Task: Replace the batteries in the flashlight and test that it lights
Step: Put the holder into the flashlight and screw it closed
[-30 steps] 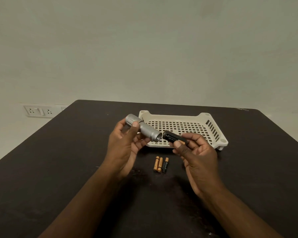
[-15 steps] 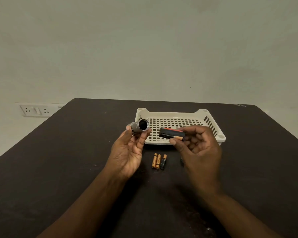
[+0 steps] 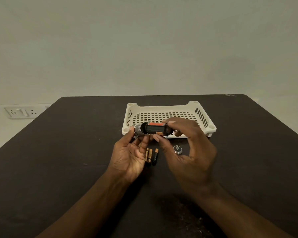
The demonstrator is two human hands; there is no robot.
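The flashlight (image 3: 139, 130) is held up just in front of the white tray (image 3: 212, 129), at the tray's near-left corner, its open rear end turned to the right. The left hand (image 3: 130, 156) pinches the short silver barrel between thumb and fingertips, palm up. The right hand (image 3: 187, 152) pinches the black battery holder (image 3: 156, 129) between thumb below and fingers above — the holder's front end sits at or just inside the barrel's mouth, most of it outside.

On the surface, nearer the person than the tray, three loose batteries (image 3: 151, 156) lie side by side; just right of them, also in front of the tray, stands the round tail cap (image 3: 177, 149).

The metal barrel looks stiff, light and smooth, so it may roll in the fingers; a pinch around its middle, clear of the open rim, seems the safest hold. The holder is likely hard plastic, light, with cells that could pop loose if squeezed across its open sides — better held near its rear end and pushed straight along the barrel's axis. A tilted entry could jam at the rim. The cap is small and should be taken by its edge.
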